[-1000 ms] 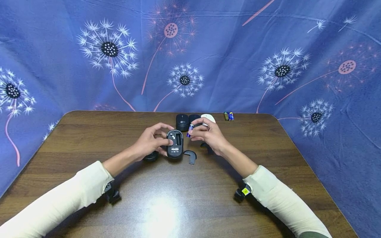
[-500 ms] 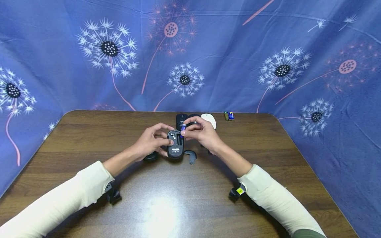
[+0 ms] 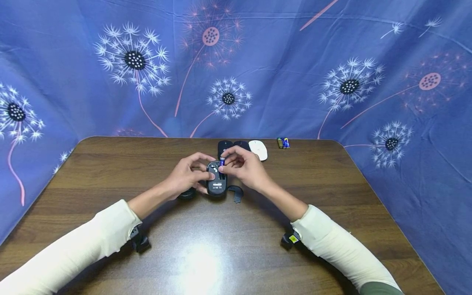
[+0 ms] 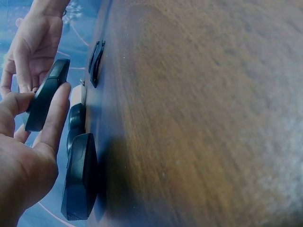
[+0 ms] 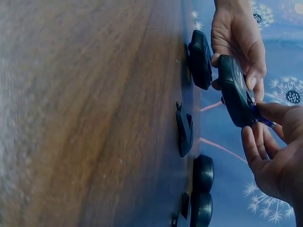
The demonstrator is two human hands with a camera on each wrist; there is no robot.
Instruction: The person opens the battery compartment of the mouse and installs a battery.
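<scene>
My left hand (image 3: pixel 189 174) grips a black computer mouse (image 3: pixel 215 184) by its sides, its underside turned up with the battery slot showing. The thumb lies across the mouse's base. Between thumb and fingers, my right hand (image 3: pixel 247 168) pinches a blue battery (image 3: pixel 222 162) tilted at the upper end of that slot. In the right wrist view the battery (image 5: pixel 266 121) meets the far end of the mouse (image 5: pixel 232 90), with right fingertips touching its edge. A dark battery cover (image 3: pixel 237 194) lies on the table just right of the held mouse.
Behind the hands stand two black mice (image 3: pixel 225 147) and a white mouse (image 3: pixel 259 150) in a row. Several batteries (image 3: pixel 284 143) lie at the table's back edge. Another black mouse (image 3: pixel 187 194) sits below the left hand. A second cover (image 5: pixel 183 212) shows in the right wrist view.
My right hand has moved left with the battery, from beside the mouse to over its slot. The left hand and the mouse have stayed nearly still.
</scene>
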